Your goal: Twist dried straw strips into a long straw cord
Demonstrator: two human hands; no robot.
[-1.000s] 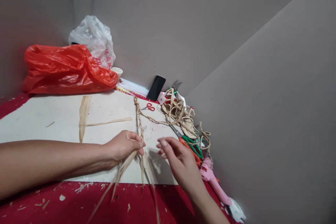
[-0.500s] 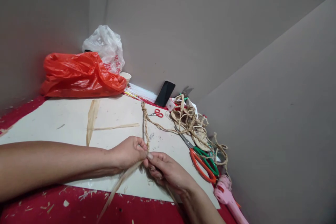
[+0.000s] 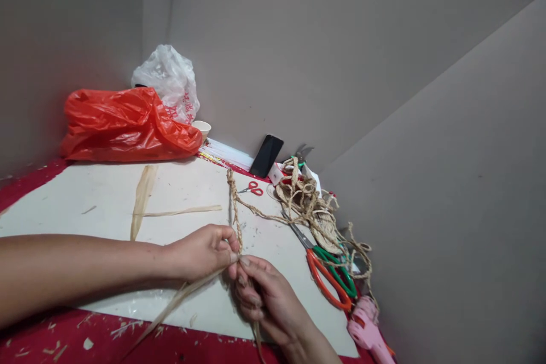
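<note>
The left half of the white board (image 3: 63, 210) is lying mostly open, with only two husk strips (image 3: 143, 199) crossing it. Along the board's far edge a red bag (image 3: 123, 125), a white bag (image 3: 168, 79) and a paper cup (image 3: 202, 127) are blocking the way. On the board's right side a cord tangle (image 3: 311, 205), large scissors (image 3: 330, 276) and a glue gun (image 3: 369, 330) are crowding against the grey panel (image 3: 447, 182). At the board's near edge the left hand (image 3: 200, 250) and right hand (image 3: 264, 296) are pinching the braided cord (image 3: 233, 199).
</note>
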